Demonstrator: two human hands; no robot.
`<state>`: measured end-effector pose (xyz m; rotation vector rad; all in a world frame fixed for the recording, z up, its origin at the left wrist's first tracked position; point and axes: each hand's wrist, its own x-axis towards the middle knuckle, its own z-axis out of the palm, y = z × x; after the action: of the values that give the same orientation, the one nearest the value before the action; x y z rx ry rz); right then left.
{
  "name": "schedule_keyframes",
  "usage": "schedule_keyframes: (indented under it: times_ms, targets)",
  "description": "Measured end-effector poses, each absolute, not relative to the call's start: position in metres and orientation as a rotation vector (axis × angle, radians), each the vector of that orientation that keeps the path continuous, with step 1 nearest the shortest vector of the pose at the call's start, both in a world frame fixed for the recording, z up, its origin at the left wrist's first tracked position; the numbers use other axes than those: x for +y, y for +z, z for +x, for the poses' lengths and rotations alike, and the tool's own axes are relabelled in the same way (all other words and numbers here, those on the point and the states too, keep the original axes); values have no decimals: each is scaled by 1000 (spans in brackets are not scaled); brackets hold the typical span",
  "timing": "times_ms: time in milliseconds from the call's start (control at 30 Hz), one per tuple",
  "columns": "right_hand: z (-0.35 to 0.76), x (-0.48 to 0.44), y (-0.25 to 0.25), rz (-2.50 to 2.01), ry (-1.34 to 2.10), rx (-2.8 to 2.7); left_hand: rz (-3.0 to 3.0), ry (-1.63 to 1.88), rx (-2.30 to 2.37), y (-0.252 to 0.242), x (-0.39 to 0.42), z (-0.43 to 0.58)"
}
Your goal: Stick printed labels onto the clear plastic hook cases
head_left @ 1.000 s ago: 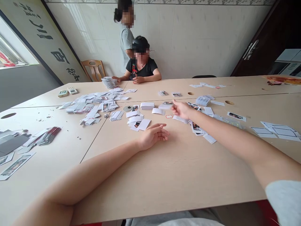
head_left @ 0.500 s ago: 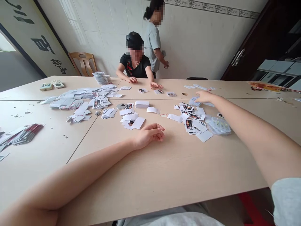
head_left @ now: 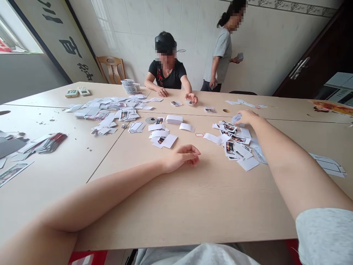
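Standing co-worker [head_left: 221, 55] shifted rightward, right grip [head_left: 247, 117] narrow on clear sleeve [head_left: 236, 118] beside cut photo cards [head_left: 231, 141], left grip [head_left: 182, 158] loose, empty

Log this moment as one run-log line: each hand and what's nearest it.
left hand: open, resting on table | right hand: at pile of cut photo cards | seated person: across table
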<state>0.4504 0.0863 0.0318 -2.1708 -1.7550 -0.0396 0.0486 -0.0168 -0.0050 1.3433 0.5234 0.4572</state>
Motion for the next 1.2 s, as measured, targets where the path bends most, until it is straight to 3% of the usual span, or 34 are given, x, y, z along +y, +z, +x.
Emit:
schedule_keyframes:
  times_ms: [167,333,567,767,867,1033,1200]
  targets:
    - [412,66,49,-1995,-229,-1870,1346,559,589,-8,-18,50]
    - [335,9,55,-1451,-356,-2262,1273,736,711,-10,-20,54]
    - [272,-54,24,-1080,-241,-2509,1696,980,846,-6,-32,55]
    - [261,-59,1,-1099,-20,-2554,2191,993,799,-9,-37,52]
    - [286,-57,14,-1293,-165,-2459,2397,938,721,-8,-38,50]
    - [379,-39,32,-1994,-358,-2129,2671,803,812,-5,-41,51]
    - [445,-23,9,-2011,-275,-2048,2721,731,796,-5,-42,50]
